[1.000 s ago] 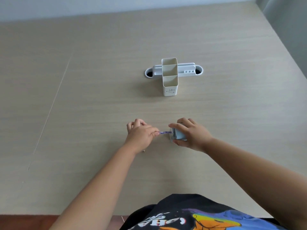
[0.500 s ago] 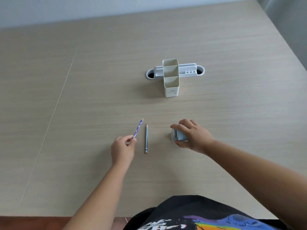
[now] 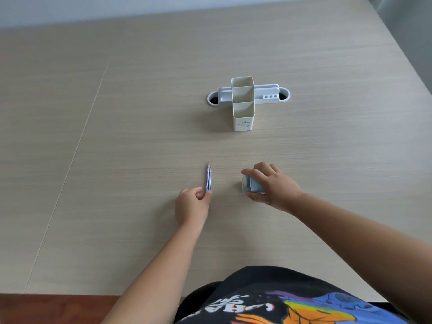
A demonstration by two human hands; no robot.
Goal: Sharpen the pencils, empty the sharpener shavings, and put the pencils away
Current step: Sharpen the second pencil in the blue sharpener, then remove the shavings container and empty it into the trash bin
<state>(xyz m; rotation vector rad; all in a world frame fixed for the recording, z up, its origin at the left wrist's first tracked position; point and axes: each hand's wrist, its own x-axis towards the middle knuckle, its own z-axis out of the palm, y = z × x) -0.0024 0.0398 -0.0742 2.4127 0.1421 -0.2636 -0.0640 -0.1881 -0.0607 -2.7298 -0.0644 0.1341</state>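
My left hand point(image 3: 192, 205) pinches the lower end of a purple patterned pencil point(image 3: 207, 177), whose sharp tip points away from me. A blue pencil point(image 3: 210, 181) lies right beside it on the table, touching or nearly touching it. My right hand point(image 3: 271, 185) is closed around a small light-blue sharpener point(image 3: 251, 184) that rests on the table to the right of the pencils. A white desk organiser point(image 3: 243, 113) with several open compartments stands farther back, in the middle of the table.
The light wooden table point(image 3: 117, 136) spreads wide on all sides, with a thin seam running diagonally at the left. Its near edge lies just before my dark printed shirt point(image 3: 280, 300). A grey wall rises at the far right.
My left hand pulled the purple pencil out of the sharpener, swung it left, then brought it alongside the blue pencil lying on the table. My right hand stayed on the sharpener.
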